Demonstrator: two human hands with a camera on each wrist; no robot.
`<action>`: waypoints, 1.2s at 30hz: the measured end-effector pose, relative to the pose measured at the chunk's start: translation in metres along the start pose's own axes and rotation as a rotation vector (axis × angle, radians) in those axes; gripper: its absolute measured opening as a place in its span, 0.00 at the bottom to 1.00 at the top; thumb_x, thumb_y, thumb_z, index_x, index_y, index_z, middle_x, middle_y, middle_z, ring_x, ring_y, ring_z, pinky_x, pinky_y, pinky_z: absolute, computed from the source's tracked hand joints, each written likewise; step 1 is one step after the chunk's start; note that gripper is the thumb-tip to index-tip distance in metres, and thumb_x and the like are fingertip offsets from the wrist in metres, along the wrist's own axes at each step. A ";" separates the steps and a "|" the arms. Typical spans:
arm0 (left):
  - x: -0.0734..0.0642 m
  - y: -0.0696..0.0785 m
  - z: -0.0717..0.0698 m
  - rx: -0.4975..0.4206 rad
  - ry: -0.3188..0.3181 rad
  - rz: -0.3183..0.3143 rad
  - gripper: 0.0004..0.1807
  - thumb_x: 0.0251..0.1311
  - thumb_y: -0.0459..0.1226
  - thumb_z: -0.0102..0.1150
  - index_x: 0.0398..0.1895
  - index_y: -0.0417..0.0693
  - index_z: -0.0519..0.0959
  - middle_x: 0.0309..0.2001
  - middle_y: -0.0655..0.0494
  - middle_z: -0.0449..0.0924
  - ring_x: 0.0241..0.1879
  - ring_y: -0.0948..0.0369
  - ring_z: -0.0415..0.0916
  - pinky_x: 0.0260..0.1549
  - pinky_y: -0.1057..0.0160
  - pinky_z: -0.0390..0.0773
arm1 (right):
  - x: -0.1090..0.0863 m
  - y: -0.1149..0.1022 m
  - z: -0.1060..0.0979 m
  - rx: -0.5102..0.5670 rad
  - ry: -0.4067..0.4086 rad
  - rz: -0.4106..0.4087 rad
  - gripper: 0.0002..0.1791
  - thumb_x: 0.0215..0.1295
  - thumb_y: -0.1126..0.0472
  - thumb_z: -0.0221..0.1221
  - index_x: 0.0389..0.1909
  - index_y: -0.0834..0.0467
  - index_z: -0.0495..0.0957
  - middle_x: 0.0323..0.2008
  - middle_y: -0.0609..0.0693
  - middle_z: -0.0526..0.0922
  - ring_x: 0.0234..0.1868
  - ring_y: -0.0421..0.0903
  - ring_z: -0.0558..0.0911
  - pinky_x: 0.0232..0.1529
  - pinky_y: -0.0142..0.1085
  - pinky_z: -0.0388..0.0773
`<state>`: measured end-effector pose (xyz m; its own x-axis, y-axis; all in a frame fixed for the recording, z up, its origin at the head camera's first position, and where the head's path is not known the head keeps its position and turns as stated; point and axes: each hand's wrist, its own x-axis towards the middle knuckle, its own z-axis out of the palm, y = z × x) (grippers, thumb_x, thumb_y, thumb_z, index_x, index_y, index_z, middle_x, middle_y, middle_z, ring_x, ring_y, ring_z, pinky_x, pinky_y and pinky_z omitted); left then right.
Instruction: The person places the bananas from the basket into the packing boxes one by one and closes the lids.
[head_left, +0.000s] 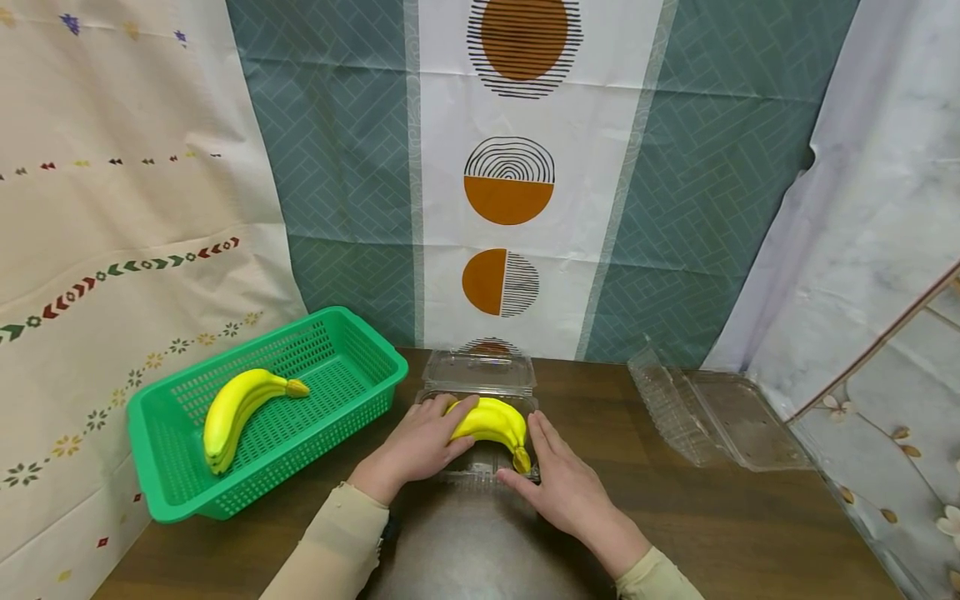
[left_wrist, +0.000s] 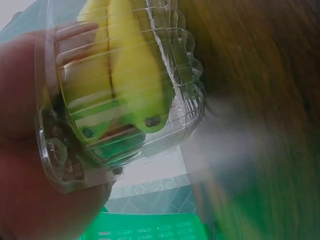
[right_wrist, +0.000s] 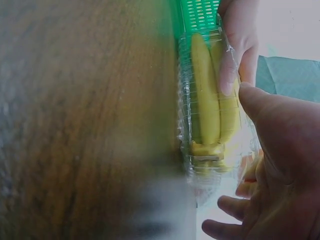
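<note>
A bunch of yellow bananas [head_left: 495, 419] lies in the lower half of a clear plastic box [head_left: 480, 477], its stem toward the right and its blunt ends toward the left. The skin looks smooth and slightly glossy, so the bunch is probably light, firm and a little slippery. Its thick curved middle seems the best place to hold it; the narrow stem offers less to grasp. The box wall is thin and ribbed, and would likely bend or crackle if squeezed, so it is better steadied lightly by its rim.

The left grip, a bare hand [head_left: 423, 437], holds the left part of the bunch, fingers over the back and thumb in front. The right grip, also a bare hand [head_left: 566, 483], is not closed: its fingers extend beside the stem end, with the thumb near the box's front edge.

The box's lid [head_left: 480, 375] stands open behind. To the left, a green basket [head_left: 315, 446] holds another banana bunch [head_left: 240, 408]. To the right, a second clear box [head_left: 750, 417] lies open on the brown wooden tabletop [head_left: 637, 517].
</note>
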<state>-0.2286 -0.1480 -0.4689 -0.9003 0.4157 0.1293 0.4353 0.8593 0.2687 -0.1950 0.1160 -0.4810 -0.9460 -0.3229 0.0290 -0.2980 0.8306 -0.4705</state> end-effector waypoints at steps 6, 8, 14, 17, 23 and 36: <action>0.000 0.003 0.001 0.005 0.001 -0.004 0.37 0.80 0.51 0.64 0.86 0.54 0.66 0.70 0.41 0.74 0.64 0.44 0.74 0.69 0.40 0.70 | -0.003 0.000 -0.003 0.005 -0.015 0.009 0.60 0.74 0.26 0.62 0.91 0.57 0.48 0.90 0.55 0.49 0.84 0.60 0.63 0.74 0.62 0.71; 0.000 0.003 0.002 0.000 -0.001 -0.003 0.37 0.80 0.51 0.64 0.86 0.54 0.66 0.70 0.41 0.74 0.64 0.43 0.74 0.69 0.40 0.70 | -0.004 0.000 -0.003 0.001 -0.020 0.016 0.60 0.74 0.26 0.62 0.91 0.57 0.48 0.90 0.55 0.48 0.84 0.60 0.63 0.74 0.62 0.71; 0.000 0.004 0.001 -0.008 0.006 -0.015 0.37 0.80 0.53 0.64 0.86 0.56 0.67 0.71 0.42 0.73 0.64 0.44 0.75 0.69 0.40 0.70 | -0.005 0.000 -0.004 0.000 -0.016 0.011 0.61 0.74 0.26 0.62 0.91 0.57 0.48 0.90 0.55 0.48 0.84 0.59 0.64 0.73 0.62 0.72; 0.001 0.004 0.001 -0.023 0.008 -0.022 0.37 0.80 0.53 0.64 0.86 0.56 0.68 0.72 0.42 0.73 0.64 0.44 0.74 0.69 0.40 0.70 | -0.004 0.000 -0.004 -0.002 -0.011 0.008 0.61 0.74 0.26 0.62 0.91 0.57 0.48 0.90 0.55 0.48 0.84 0.59 0.64 0.73 0.61 0.72; 0.002 0.005 0.001 -0.042 -0.003 -0.038 0.37 0.80 0.56 0.63 0.85 0.57 0.69 0.73 0.43 0.72 0.65 0.45 0.74 0.72 0.39 0.68 | -0.006 0.001 -0.005 -0.004 -0.016 0.020 0.60 0.74 0.26 0.61 0.91 0.56 0.48 0.90 0.54 0.48 0.84 0.60 0.64 0.73 0.63 0.71; 0.003 0.006 -0.004 -0.097 -0.002 -0.044 0.34 0.80 0.56 0.62 0.83 0.55 0.73 0.72 0.46 0.74 0.65 0.46 0.75 0.70 0.40 0.71 | -0.010 0.002 -0.008 -0.011 -0.012 0.014 0.61 0.74 0.26 0.62 0.91 0.57 0.48 0.90 0.55 0.49 0.85 0.60 0.62 0.74 0.64 0.70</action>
<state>-0.2284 -0.1427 -0.4628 -0.9184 0.3789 0.1139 0.3934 0.8438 0.3651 -0.1876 0.1248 -0.4749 -0.9484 -0.3168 0.0119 -0.2864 0.8399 -0.4610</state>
